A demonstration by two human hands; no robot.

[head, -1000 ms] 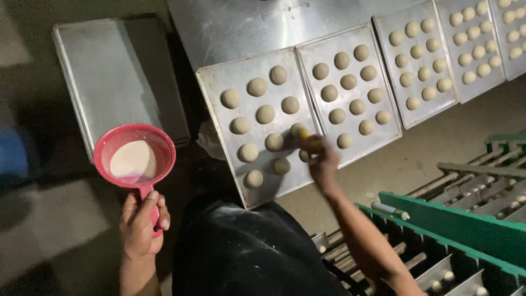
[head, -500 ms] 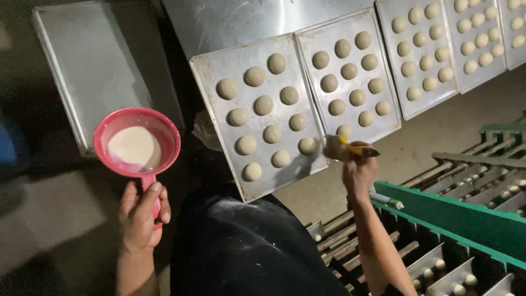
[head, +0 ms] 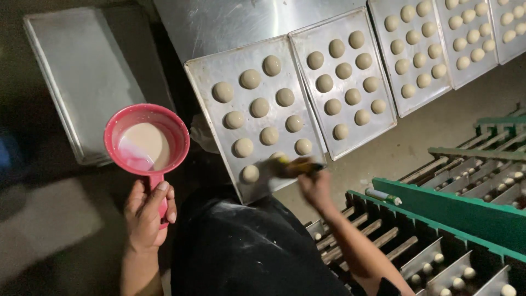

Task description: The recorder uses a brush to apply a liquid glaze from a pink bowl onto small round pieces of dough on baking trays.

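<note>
The right hand (head: 315, 186), pinching what looks like a brush (head: 298, 164), has moved to the near tray (head: 208, 77)'s front edge; the left hand (head: 147, 211) clasps the red cup (head: 147, 140) beside that tray.

Right hand (head: 313, 185) smeared by motion blur, fingers not separable; the brush (head: 296, 164) it grips is a dark-and-yellow streak, bristles unreadable, and it covers part of a dough ball (head: 278, 157) on the nearest tray (head: 208, 66); far right trays (head: 512, 46) cut by the top and right edges, their count of rows unknown; flat pan (head: 82, 82) at left dim, its near corner behind the pink scoop (head: 147, 140); scoop handle mostly buried in the left hand (head: 147, 211); green rack (head: 455, 205) runs off right and bottom edges, small pieces in its slots too tiny to identify.
</note>
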